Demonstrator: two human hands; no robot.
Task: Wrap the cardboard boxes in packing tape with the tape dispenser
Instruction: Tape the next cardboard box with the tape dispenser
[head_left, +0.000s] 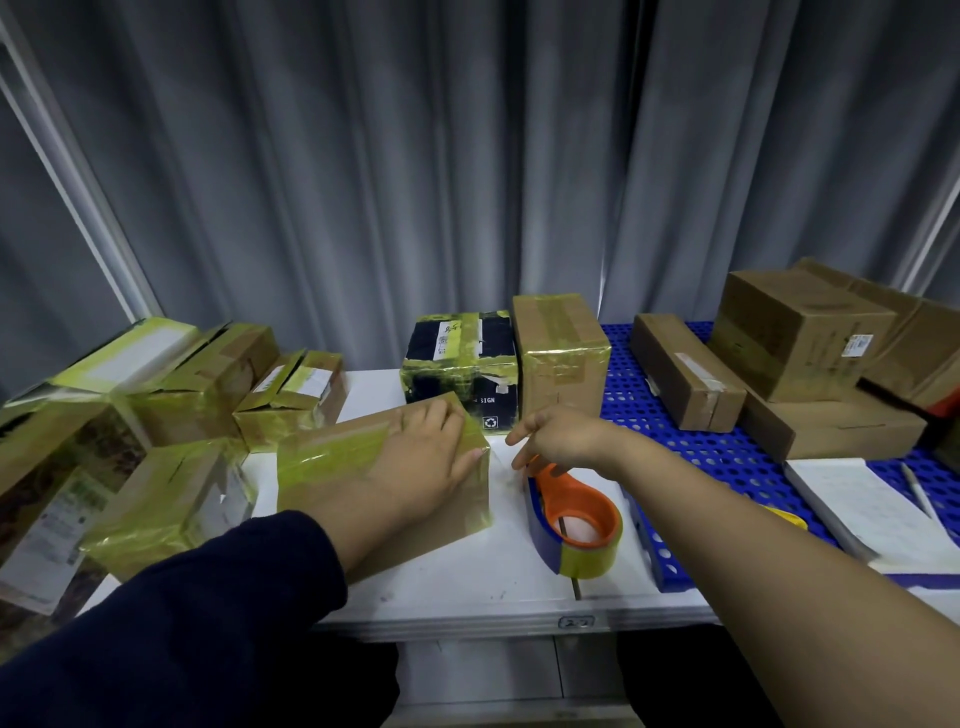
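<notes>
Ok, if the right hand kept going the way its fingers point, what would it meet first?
The right hand would probably meet the right corner of the tape-wrapped brown cardboard box under the left hand; depth is unclear.

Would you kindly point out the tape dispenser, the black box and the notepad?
tape dispenser (555, 486): head view, on its orange handle.
black box (467, 387): head view, on its taped front face.
notepad (872, 512): head view, on its white top page.

left hand (415, 470): flat on top of cardboard box (322, 467) | right hand (563, 436): fingers loose, over tape dispenser (574, 519) handle, contact unclear | tape dispenser: on white table (467, 587), just right of box
</notes>
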